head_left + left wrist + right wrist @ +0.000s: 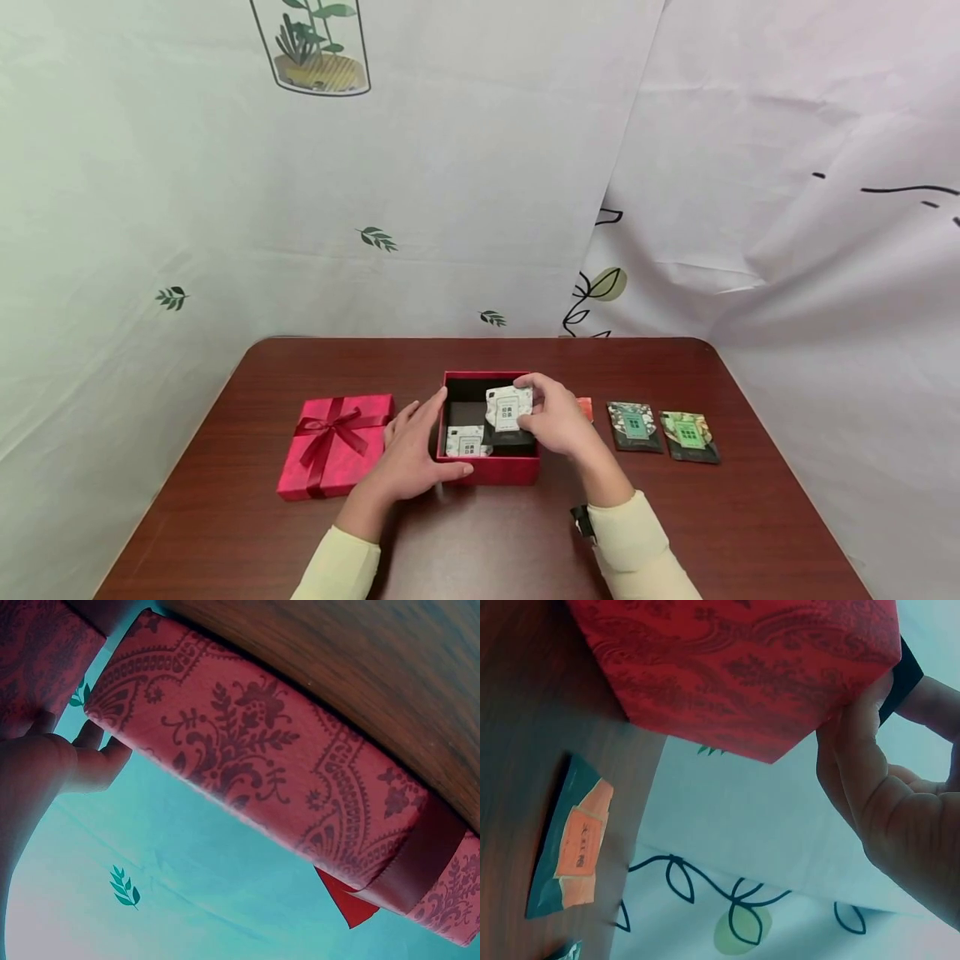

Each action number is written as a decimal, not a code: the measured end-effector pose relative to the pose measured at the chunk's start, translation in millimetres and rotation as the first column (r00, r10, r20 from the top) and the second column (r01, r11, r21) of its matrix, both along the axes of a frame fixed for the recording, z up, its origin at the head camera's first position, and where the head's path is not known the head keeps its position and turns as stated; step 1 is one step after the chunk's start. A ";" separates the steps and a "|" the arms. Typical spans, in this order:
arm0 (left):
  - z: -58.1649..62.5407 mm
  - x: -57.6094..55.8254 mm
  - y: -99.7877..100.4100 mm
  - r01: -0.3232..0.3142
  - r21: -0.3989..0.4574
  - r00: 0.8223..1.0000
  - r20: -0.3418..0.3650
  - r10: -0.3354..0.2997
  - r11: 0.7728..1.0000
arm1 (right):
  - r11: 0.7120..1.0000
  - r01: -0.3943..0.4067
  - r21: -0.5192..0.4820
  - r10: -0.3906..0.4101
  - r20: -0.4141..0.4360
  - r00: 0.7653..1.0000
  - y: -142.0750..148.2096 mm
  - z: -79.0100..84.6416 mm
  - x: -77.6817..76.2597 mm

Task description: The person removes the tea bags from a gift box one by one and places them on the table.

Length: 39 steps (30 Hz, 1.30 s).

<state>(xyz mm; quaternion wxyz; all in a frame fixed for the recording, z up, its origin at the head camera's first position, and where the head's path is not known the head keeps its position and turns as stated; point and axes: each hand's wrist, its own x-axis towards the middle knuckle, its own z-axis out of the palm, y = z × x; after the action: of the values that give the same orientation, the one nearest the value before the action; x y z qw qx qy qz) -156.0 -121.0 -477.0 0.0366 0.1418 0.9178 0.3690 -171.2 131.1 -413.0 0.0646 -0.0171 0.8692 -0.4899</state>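
Note:
A red patterned gift box with a dark inside stands uncovered in the middle of the table. My right hand pinches a black-and-white tea sachet between thumb and fingers over the right part of the box. In the right wrist view, a dark corner of that sachet shows past the box wall. Another white-topped tea sachet lies inside at the front left. My left hand is spread at the box's front left corner, fingers along the left side and thumb by the front edge.
Left of the box lies its red lid with a ribbon bow, close to my left hand. To the right are an orange sachet, partly hidden by my right hand in the head view, a teal-labelled sachet and a green-labelled sachet.

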 end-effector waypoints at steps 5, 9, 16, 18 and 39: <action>0.9 0.2 0.2 0.002 0.000 1.000 -0.006 -0.002 1.000 | 1.000 0.010 -0.029 -0.010 0.002 1.000 6.8 -2.4 3.3; 0.6 0.1 0.6 0.005 -0.004 1.000 -0.017 -0.005 1.000 | 0.998 0.005 -0.066 -0.005 0.001 1.000 11.9 -4.0 6.5; 0.8 0.5 1.0 0.003 -0.005 1.000 -0.013 -0.003 1.000 | 0.997 0.009 -0.083 -0.008 0.002 1.000 20.2 -6.1 13.1; 0.9 0.5 0.9 0.002 -0.006 1.000 -0.010 -0.002 1.000 | 0.996 0.010 -0.089 -0.009 0.007 1.000 23.0 -7.3 14.7; 0.2 0.2 0.1 0.002 0.000 1.000 -0.012 -0.002 1.000 | 0.980 -0.001 -0.201 0.014 0.063 0.998 48.0 -9.8 29.6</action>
<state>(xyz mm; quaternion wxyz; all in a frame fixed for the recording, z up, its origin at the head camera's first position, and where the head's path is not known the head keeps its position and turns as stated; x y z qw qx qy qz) -155.8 -120.9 -476.8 0.0318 0.1450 0.9179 0.3679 -141.7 179.2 -422.8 0.0924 -0.0111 0.8127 -0.5752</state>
